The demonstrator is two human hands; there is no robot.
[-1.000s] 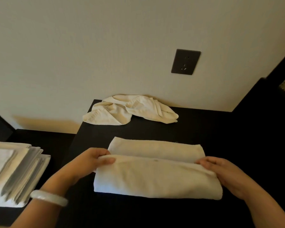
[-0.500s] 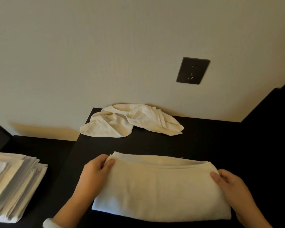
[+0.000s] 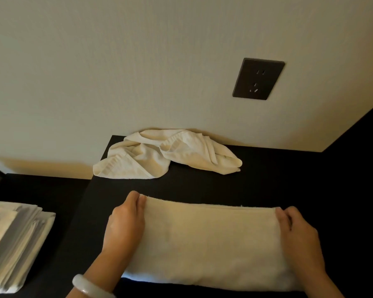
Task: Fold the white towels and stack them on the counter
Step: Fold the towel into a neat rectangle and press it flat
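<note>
A pale wall (image 3: pixel 95 72) fills the upper half of the frame. Below it a black counter (image 3: pixel 289 179) runs from the centre to the right edge, with a lower dark ledge (image 3: pixel 41 190) stepping off to the left.

The folded white towel (image 3: pixel 209 239) lies flat on the counter in the lower centre of the frame, a long band running left to right, its far edge straight and its near edge close to the counter's front. A stack of folded towels (image 3: pixel 15 239) sits on the ledge at the lower left, cut off by the frame edge, its layered edges fanned out a little. A crumpled towel (image 3: pixel 151 160) lies in a loose heap at the back of the counter, touching the wall, one corner hanging just over the counter's left edge; it is well apart from the folded towel.

The left hand (image 3: pixel 125 224) rests palm-down on the left end of the folded towel, fingers together and fairly straight, their tips at the far left corner. The right hand (image 3: pixel 297 235) lies the same way on the right end, fingertips at the far right corner. Both press on the cloth rather than clasp it, as far as the backs of the hands show; the thumbs are hidden, so a pinch underneath cannot be ruled out.

A dark outlet plate (image 3: pixel 258 78) is set in the wall at the upper right. A pale bangle (image 3: pixel 84 284) circles the left wrist at the bottom edge.
</note>
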